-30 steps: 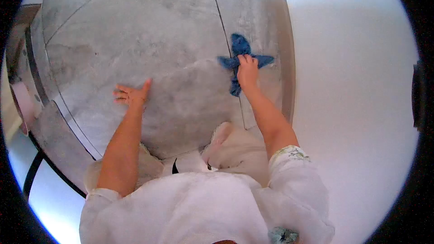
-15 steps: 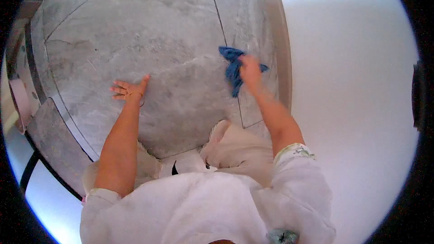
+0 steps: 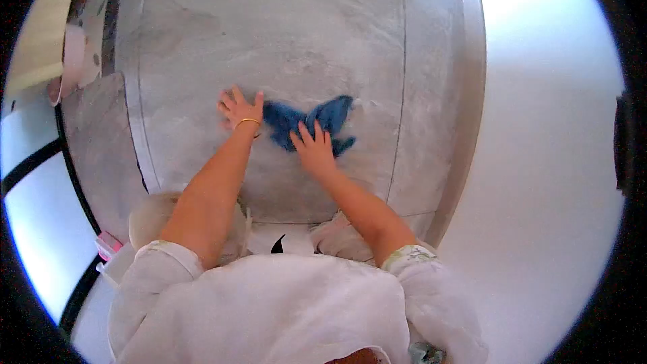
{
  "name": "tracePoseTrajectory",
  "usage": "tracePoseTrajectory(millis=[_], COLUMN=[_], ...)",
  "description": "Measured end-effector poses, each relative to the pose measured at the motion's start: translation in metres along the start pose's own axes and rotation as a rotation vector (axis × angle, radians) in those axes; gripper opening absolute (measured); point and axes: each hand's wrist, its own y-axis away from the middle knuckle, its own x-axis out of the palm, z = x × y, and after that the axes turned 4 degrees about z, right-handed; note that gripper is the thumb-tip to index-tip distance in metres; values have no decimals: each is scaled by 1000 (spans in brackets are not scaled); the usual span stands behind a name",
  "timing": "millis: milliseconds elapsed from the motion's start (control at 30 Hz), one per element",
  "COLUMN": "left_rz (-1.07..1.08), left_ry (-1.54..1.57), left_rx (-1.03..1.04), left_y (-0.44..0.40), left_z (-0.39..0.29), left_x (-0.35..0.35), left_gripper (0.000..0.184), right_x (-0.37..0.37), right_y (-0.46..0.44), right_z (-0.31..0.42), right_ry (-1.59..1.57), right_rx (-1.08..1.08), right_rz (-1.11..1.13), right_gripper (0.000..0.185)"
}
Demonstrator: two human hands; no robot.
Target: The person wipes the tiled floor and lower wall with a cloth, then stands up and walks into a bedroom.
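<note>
A crumpled blue cloth (image 3: 286, 123) lies on the grey tiled floor (image 3: 269, 40) in the middle of the head view. My right hand (image 3: 315, 148) grips the cloth from its near side and presses it down, with the fingertips over its folds. Just left of the cloth, my left hand (image 3: 240, 109) rests on the tile with its fingers spread and nothing in it. A thin gold bangle (image 3: 249, 120) circles the left wrist. My knees are on the floor close behind both hands.
A white wall (image 3: 546, 162) with a brownish baseboard (image 3: 470, 128) runs along the right. At the left are a grey ledge (image 3: 98, 128), dark-framed pale panels (image 3: 40, 209), a pink object (image 3: 73, 54) and a small pink item (image 3: 108, 245) lower down.
My right hand has brought the cloth left, away from the strip by the wall, beside my left hand. The view has shifted, and the cloth is more spread out.
</note>
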Motion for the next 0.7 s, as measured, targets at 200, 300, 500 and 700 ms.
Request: tracePoseTrajectory(millis=[200, 300, 500, 700], left_rz=[-67, -62, -5, 31], left_ry=[45, 82, 240, 221], left_rx=[-312, -445, -552, -630], left_y=[-82, -122, -138, -155], left_z=[102, 132, 110, 105], left_x=[-59, -75, -128, -123], left_gripper=[117, 123, 129, 136], right_x=[-48, -70, -48, 42], right_y=[-35, -102, -202, -37], right_z=[-150, -197, -70, 77], right_ry=[-127, -38, 168, -221], right_rx=[491, 1156, 487, -213], right_rz=[-323, -130, -84, 131], right_gripper=[39, 52, 47, 37])
